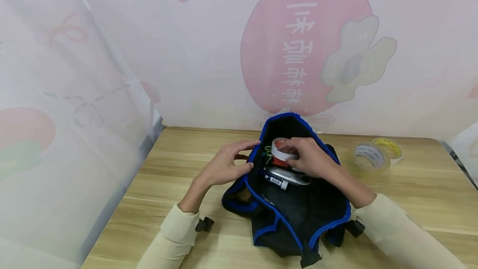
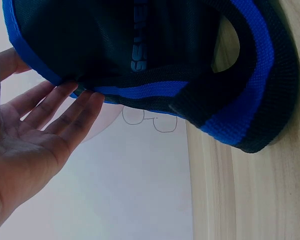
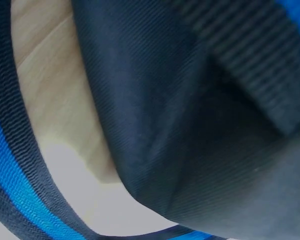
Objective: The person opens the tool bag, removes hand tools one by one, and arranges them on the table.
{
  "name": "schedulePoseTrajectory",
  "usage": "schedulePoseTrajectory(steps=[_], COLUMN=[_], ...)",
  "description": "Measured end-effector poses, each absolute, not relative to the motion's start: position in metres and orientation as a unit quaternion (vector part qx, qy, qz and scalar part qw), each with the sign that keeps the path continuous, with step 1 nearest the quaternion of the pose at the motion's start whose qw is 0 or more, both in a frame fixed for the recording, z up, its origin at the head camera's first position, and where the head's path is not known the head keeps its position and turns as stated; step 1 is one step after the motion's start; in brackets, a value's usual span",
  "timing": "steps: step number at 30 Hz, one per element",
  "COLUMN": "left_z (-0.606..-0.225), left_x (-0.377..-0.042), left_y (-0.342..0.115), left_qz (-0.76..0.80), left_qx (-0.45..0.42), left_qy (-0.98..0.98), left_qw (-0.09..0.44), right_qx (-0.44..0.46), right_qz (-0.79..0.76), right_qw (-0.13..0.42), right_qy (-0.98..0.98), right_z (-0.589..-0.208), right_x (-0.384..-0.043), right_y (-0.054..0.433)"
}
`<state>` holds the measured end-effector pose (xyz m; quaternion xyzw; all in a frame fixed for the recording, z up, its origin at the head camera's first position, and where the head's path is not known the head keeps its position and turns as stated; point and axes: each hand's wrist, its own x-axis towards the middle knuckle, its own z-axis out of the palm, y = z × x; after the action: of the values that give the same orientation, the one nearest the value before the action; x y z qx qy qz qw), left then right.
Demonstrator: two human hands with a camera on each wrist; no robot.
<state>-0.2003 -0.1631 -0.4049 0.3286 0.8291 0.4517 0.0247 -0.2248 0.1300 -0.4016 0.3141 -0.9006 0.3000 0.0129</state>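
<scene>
A black tool bag [image 1: 298, 206] with blue trim lies with its mouth wide in the head view. My left hand [image 1: 228, 163] holds the bag's left rim, its fingertips at the blue edging; the left wrist view shows this hand [image 2: 40, 125] against the black cloth [image 2: 100, 40]. Inside the bag, my right hand [image 1: 311, 159] grips a roll of white tape [image 1: 278, 150]. Below that roll lie a silver tool with a toothed edge [image 1: 287, 174] and a dark item with a barcode label [image 1: 272, 179]. The right wrist view shows only bag cloth [image 3: 140, 100] and strap, the hand being out of sight.
Right of the bag on the wooden table [image 1: 179, 157], a clear tape roll [image 1: 367, 157] leans by a yellow-rimmed tape roll [image 1: 392, 149]. A blue and black strap [image 2: 255, 100] loops from the bag's side. A printed cloth wall [image 1: 201, 53] stands behind the table.
</scene>
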Motion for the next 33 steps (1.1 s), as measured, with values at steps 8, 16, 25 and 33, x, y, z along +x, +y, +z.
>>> schedulePoseTrajectory(steps=[8,16,25,33], left_z=[-0.404,-0.404,-0.403,-0.403], left_x=[-0.200,-0.200,-0.200,-0.201], left_y=[-0.163,-0.162,-0.162,-0.163], left_qz=[0.448,0.449,0.450,0.450], left_qx=[0.325,0.325,0.325,0.323], left_qy=[0.832,0.832,0.832,0.832], left_qw=[0.026,0.026,0.025,0.023], right_qx=[0.319,0.326,0.335,0.339], right_qz=[0.300,0.308,0.314,0.300], right_qw=[0.028,0.070,0.140,0.193], right_qy=[-0.899,-0.891,-0.877,-0.871], right_z=[-0.390,-0.372,-0.354,-0.345], right_x=[-0.212,-0.200,-0.190,-0.186], right_y=[0.133,0.147,0.172,0.194])
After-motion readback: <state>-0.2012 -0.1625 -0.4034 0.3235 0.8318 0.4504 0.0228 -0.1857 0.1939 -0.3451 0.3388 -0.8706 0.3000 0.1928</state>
